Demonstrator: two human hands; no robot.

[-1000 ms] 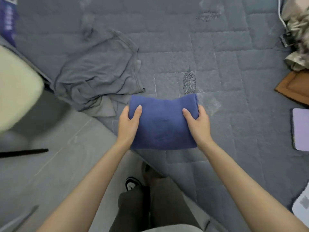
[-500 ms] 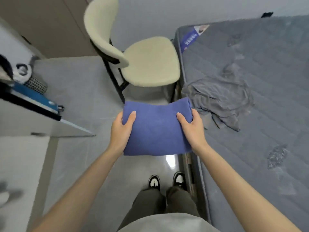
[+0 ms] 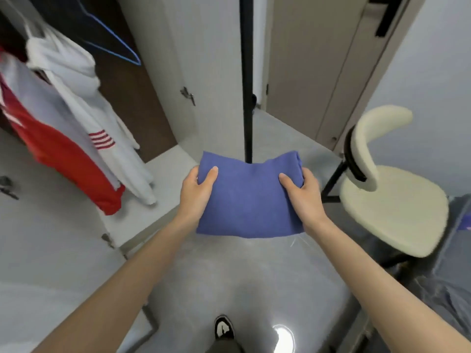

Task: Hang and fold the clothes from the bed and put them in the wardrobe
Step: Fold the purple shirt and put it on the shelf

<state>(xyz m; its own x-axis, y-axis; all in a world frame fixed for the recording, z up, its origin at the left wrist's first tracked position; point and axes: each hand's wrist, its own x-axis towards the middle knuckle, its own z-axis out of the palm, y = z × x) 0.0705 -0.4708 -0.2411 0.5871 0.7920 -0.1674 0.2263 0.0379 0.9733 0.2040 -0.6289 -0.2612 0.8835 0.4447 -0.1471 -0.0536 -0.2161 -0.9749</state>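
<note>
A folded cloth is held over the floor, gripped at its left edge by the left hand and at its right edge by the right hand. A pole is stood upright behind its far edge. To the left, garments are hung inside the open wardrobe. To the right a chair is set, with the bed beyond it. A shoe is seen on the floor, nearest the person.
</note>
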